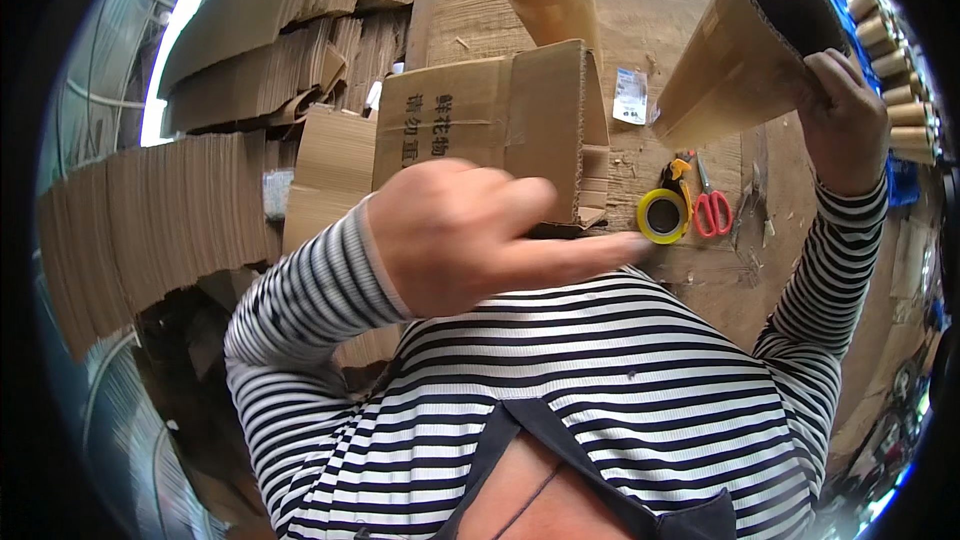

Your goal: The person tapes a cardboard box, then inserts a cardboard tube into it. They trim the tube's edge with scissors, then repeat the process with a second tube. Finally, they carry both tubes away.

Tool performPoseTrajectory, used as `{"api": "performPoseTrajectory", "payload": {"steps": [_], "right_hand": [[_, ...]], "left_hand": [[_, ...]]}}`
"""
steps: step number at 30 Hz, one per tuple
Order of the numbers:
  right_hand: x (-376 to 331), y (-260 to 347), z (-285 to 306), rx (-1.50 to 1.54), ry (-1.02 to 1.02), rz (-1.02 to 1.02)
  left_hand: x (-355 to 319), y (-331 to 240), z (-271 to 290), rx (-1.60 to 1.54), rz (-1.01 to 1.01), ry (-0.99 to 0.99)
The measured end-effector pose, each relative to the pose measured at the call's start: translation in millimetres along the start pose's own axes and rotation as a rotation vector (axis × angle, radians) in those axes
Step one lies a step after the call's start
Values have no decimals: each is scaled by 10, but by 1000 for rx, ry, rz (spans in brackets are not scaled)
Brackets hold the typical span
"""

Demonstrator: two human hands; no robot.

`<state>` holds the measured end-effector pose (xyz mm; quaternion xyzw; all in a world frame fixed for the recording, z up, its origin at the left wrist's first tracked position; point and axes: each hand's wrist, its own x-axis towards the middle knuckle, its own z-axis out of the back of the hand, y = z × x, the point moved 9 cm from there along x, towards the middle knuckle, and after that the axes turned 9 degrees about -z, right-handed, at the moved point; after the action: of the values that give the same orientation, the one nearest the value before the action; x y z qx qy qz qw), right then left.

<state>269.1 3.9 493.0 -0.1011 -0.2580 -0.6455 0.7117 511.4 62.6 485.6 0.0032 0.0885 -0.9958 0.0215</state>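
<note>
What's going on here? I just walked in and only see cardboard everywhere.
A person in a striped top holds a rolled cardboard tube up in the right hand. The left hand is raised near the chest, empty, finger pointing sideways. On the wooden table lie a yellow tape roll, red scissors and a folded cardboard box.

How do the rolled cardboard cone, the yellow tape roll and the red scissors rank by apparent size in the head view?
1. rolled cardboard cone, though nearness to the camera inflates it
2. and 3. yellow tape roll and red scissors look alike
</note>
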Motion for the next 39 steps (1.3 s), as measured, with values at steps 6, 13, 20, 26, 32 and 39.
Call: {"api": "performPoseTrajectory", "payload": {"steps": [6,13,20,26,32,39], "right_hand": [[-92,339,18,154,58,-23],[-310,736,15,315,99,27],[-374,1139,-267,279,70,115],[-314,1365,-712,269,51,124],[-136,1432,-1226,111,169,47],[46,1435,-1390,86,196,-34]], "left_hand": [[7,533,-424,-105,455,599],[-1725,1033,57,-64,834,462],[-2106,1592,672,102,859,-25],[-2374,1861,861,365,756,-402],[-2855,2467,306,320,1038,-202],[-2332,2058,329,520,962,-462]]}}
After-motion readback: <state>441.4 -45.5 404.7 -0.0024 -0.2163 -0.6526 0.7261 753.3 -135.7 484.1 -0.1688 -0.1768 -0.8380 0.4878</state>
